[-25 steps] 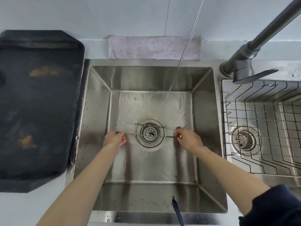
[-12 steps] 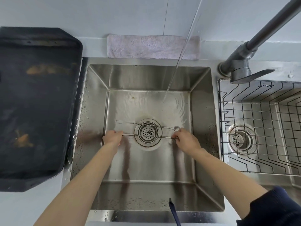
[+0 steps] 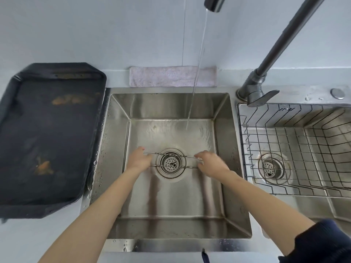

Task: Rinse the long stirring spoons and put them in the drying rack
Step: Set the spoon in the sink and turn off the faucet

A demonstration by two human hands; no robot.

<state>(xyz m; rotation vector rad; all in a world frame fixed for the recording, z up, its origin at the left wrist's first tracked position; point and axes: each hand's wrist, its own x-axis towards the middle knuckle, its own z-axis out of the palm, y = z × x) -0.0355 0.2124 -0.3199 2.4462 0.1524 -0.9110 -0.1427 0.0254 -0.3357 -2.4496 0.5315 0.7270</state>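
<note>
So, progress check: we're barely started. Using the round perforated steel drain strainer [image 3: 170, 163] in the sink floor as our anchor, nearest to us is the front wall of the square stainless steel sink basin [image 3: 171, 227], and our two bare forearms reach in over it.

Our left hand [image 3: 138, 161] is just left of the strainer, fingers curled around the left ends of the two long thin twisted-metal stirring spoons [image 3: 171, 160]. Our right hand [image 3: 210, 164] is just right of the strainer, fingers bent and pinching the right ends, though it's a bit blurry so we can't say exactly which fingers are on which spoon. The spoons lie side by side straight across the strainer, low in the basin; whether they're touching the floor or lifted a hair, we can't tell.

Beyond the strainer, the thin stream of running water [image 3: 191, 109] lands on the sink floor toward the back wall, clear of the spoons. So by our read the rinse hasn't really happened here.

Off to the right of the strainer, in the second basin, the black wire drying rack [image 3: 284, 149] shows no spoons in the part we can see. Left to do: get both spoons under the stream, then move them over to the rack.
</note>
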